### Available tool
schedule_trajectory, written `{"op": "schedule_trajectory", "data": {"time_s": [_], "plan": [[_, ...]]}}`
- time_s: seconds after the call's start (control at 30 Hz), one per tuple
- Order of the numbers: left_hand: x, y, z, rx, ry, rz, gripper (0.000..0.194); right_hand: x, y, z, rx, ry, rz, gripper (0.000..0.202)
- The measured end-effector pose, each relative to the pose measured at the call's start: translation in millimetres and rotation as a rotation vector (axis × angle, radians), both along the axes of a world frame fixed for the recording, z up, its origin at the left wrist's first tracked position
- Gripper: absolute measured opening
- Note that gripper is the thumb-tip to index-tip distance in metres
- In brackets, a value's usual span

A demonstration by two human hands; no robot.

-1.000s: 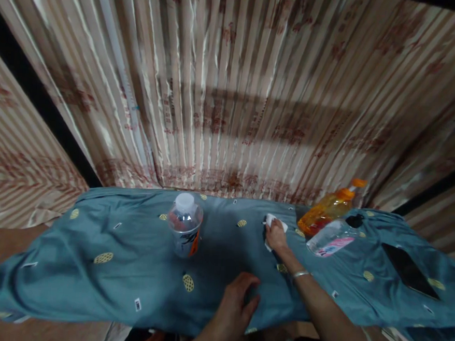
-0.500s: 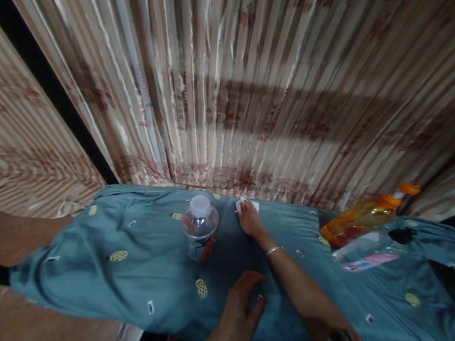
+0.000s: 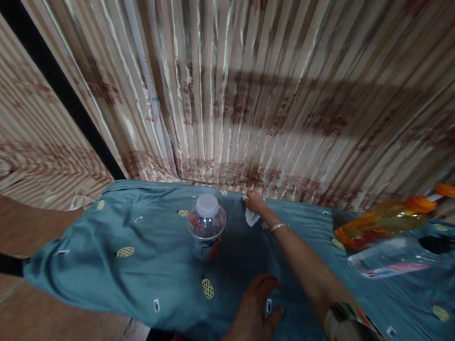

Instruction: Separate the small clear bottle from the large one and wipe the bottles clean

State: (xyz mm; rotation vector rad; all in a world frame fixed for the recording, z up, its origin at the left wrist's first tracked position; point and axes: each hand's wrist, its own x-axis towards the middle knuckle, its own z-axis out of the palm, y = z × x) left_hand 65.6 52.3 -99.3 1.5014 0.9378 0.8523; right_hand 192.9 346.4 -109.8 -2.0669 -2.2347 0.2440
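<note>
My right hand (image 3: pixel 255 201) reaches to the far edge of the cloth-covered surface, its fingers closed on a crumpled white tissue (image 3: pixel 251 217) that hangs below the palm. A silver bracelet is on that wrist. Lower down, my left hand (image 3: pixel 254 315) hovers over or rests on the blue-green cloth (image 3: pixel 154 269), thumb and fingers apart, holding nothing. To the left of both hands stands a clear plastic bottle (image 3: pixel 207 226) with a white cap and a dark and orange label.
At the right, an orange pump bottle (image 3: pixel 383 223) lies on its side. Beside it lies a clear bottle (image 3: pixel 394 260) with a black cap and pink label. A striped curtain (image 3: pixel 249 89) hangs behind the far edge. A dark pole (image 3: pixel 62 86) slants at the left.
My right hand has lifted or turned at the far edge, and the tissue now dangles under it. My left hand keeps its shape. The view has shifted slightly left.
</note>
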Motion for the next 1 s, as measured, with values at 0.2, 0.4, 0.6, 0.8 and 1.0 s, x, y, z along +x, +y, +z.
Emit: {"op": "schedule_trajectory", "data": {"time_s": [0.2, 0.4, 0.6, 0.8, 1.0], "plan": [[-1, -2, -4.9, 0.003, 0.017, -0.055, 0.045, -2, -2, -8.8, 0.081, 0.021, -0.044, 0.035], [-3, -6, -0.6, -0.027, 0.065, -0.035, 0.047, 3, -36, -19.3, 0.181, 0.045, 0.029, 0.057], [-10, -1, 8.4, -0.040, 0.075, -0.001, 0.036, 52, -91, -19.9, 0.175, 0.040, 0.186, 0.059], [-17, 3, 14.1, -0.024, 0.046, 0.055, 0.032, 150, -159, -3.8, 0.149, -0.005, 0.051, 0.062], [-32, 19, 5.1, 0.062, -0.010, 0.139, 0.029, 147, -182, 1.1, 0.179, 0.059, -0.139, 0.061]]}}
